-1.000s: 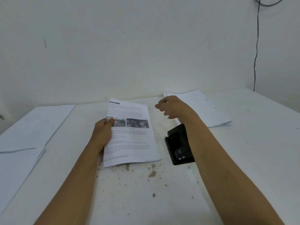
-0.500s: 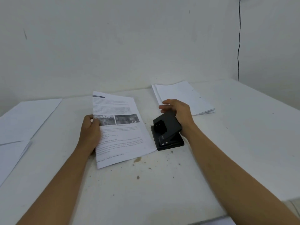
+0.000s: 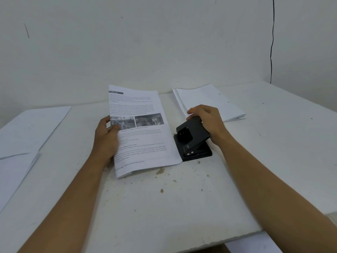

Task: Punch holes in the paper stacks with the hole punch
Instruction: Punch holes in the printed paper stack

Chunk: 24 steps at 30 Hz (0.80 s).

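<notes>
Black metal hole punch [image 3: 192, 141] beside a printed paper stack [image 3: 140, 130], both hands on the job

The punch sits mid-worktop, its slot touching the stack's right edge at 3 o'clock; the right hand [image 3: 207, 123] curls over its raised lever, and the left hand [image 3: 107, 136] pinches the stack's left edge at 9 o'clock. A plain white paper pile [image 3: 213, 101] lies at 1 o'clock, more white sheets [image 3: 27, 128] at 9 o'clock on the stained white worktop [image 3: 164, 207]
</notes>
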Motion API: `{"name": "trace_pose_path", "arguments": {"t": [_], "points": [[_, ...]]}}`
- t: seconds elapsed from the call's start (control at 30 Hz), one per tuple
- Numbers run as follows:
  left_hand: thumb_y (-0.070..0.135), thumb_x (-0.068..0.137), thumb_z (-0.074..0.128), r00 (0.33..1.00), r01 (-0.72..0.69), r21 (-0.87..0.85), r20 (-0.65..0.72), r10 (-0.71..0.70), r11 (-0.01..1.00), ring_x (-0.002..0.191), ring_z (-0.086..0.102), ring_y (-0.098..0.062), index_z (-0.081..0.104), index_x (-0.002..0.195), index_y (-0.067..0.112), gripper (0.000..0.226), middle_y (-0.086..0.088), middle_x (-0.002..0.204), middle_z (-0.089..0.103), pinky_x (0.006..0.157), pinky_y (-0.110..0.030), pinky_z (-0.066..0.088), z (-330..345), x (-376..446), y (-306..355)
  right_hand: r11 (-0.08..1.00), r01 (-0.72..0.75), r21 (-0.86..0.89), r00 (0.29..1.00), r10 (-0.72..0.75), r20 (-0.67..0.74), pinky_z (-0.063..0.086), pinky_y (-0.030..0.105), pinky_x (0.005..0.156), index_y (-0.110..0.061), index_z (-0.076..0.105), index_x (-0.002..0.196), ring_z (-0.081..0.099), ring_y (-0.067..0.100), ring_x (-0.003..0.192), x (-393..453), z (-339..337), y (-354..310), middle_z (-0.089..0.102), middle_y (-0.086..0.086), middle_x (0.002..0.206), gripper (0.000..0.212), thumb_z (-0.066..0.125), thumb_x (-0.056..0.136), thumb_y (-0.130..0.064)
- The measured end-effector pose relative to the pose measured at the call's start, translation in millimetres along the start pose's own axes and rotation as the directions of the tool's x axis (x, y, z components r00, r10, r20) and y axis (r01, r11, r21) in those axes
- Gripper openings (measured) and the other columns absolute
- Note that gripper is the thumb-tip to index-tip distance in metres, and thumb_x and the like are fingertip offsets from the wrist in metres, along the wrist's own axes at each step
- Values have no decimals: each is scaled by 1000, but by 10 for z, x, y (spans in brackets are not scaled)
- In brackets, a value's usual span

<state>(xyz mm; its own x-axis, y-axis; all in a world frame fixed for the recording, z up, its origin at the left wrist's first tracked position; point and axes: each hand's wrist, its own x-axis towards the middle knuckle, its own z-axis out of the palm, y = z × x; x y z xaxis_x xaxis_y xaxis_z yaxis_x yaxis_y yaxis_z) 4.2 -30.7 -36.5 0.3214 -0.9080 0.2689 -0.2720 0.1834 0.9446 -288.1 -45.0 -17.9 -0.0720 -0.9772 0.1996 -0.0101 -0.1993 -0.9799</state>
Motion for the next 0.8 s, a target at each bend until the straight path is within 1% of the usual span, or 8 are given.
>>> {"name": "trace_pose_path", "arguments": {"t": [0.13, 0.27, 0.33, 0.43, 0.53, 0.67, 0.73, 0.8], "points": [[11, 98, 48, 1000, 9, -18, 3, -9, 1000, 94, 59, -5, 48, 132, 18, 35, 4, 115, 59, 70, -15, 44, 27, 11, 7, 999, -10, -33, 1000, 9, -5, 51, 28, 65, -12, 73, 81, 65, 17, 69, 4, 2, 2, 72, 9, 75, 16, 62, 89, -21], [13, 98, 49, 999, 47, -33, 20, -47, 998, 87, 58, 2, 48, 131, 19, 33, 5, 110, 60, 65, -13, 44, 78, -6, -16, 999, -20, -49, 1000, 20, -5, 51, 28, 65, -12, 74, 79, 64, 17, 69, -1, 4, 0, 72, 9, 75, 17, 63, 88, -22], [12, 98, 48, 999, 47, -4, 27, -47, 999, 86, 56, 4, 47, 132, 18, 34, 5, 112, 58, 63, -10, 43, 115, -18, -19, 998, -25, -58, 1000, 24, -5, 51, 29, 68, -13, 74, 78, 64, 17, 71, 4, 0, -1, 72, 7, 76, 18, 63, 88, -22], [11, 98, 46, 998, 30, 65, 53, -34, 997, 84, 54, 6, 45, 133, 18, 35, 6, 111, 56, 61, -7, 40, 147, -32, -39, 996, -20, -91, 1000, 19, -16, 49, 27, 68, -16, 74, 78, 64, 12, 73, 16, -5, 9, 71, -4, 76, 18, 62, 89, -23], [10, 99, 44, 996, 32, 92, 80, -39, 995, 84, 55, 3, 44, 133, 18, 36, 3, 113, 56, 63, -10, 42, 138, -33, -58, 993, -15, -120, 1000, 12, -25, 47, 23, 65, -16, 75, 78, 62, 8, 71, 28, -5, 15, 68, -13, 71, 18, 62, 90, -23], [9, 99, 44, 995, 21, 116, 95, -32, 993, 84, 55, 3, 44, 133, 18, 35, 3, 113, 57, 63, -11, 42, 107, -22, -64, 989, -11, -146, 999, 6, -31, 46, 25, 65, -14, 75, 79, 60, 9, 68, 39, -15, 22, 66, -12, 67, 18, 63, 88, -24], [9, 99, 44, 994, 10, 128, 107, -23, 992, 84, 55, 3, 44, 132, 18, 35, 2, 114, 57, 65, -12, 42, 97, -18, -63, 988, -7, -152, 999, 2, -34, 46, 24, 66, -17, 75, 78, 61, 8, 71, 41, -15, 22, 68, -15, 71, 18, 63, 88, -24], [9, 99, 44, 992, -7, 140, 127, -11, 990, 86, 56, 3, 45, 131, 18, 34, 1, 113, 58, 67, -14, 42, 93, -22, -68, 987, -5, -159, 999, -2, -43, 46, 23, 70, -19, 75, 77, 64, 8, 81, 47, -19, 29, 71, -14, 84, 17, 62, 88, -24]]}}
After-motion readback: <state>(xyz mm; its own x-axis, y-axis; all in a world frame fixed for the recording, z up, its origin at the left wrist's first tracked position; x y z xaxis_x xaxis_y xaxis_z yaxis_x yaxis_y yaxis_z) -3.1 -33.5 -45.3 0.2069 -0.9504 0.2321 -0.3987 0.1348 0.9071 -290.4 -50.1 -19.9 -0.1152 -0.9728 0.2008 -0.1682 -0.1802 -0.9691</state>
